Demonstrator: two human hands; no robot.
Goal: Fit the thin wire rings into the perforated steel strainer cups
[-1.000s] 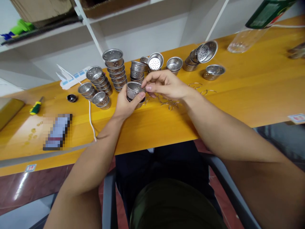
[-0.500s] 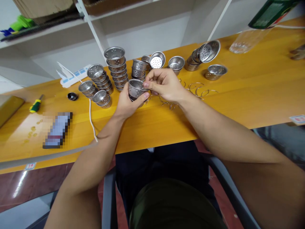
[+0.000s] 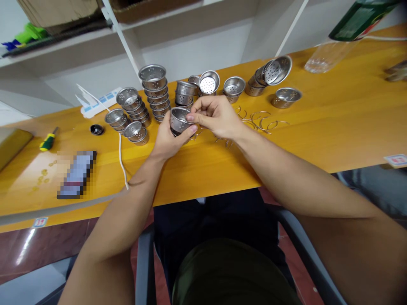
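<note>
My left hand (image 3: 168, 140) is wrapped round a small perforated metal cup (image 3: 178, 122), tilted a little with its mouth up. At the cup's right rim, the thumb and fingers of my right hand (image 3: 218, 116) are pinched together. What they hold there, if anything, is too small to make out. Beneath and right of my right hand, several thin curved wire pieces (image 3: 265, 123) lie on the table. Just behind my hands stands a stack of similar metal cups (image 3: 185, 94), and a taller stack (image 3: 155, 91) rises to its left.
More cup stacks (image 3: 132, 103) stand at left, and a single cup (image 3: 286, 98) at right. A phone (image 3: 78, 174), a white cable (image 3: 121, 163), a screwdriver (image 3: 47, 142) and a dark round cap (image 3: 97, 129) lie at left. A plastic bottle (image 3: 327, 57) stands back right, near shelving (image 3: 197, 48).
Both hands stay at the same cup. My right hand's fingers have shifted very slightly at the rim, and the view has moved slightly.
</note>
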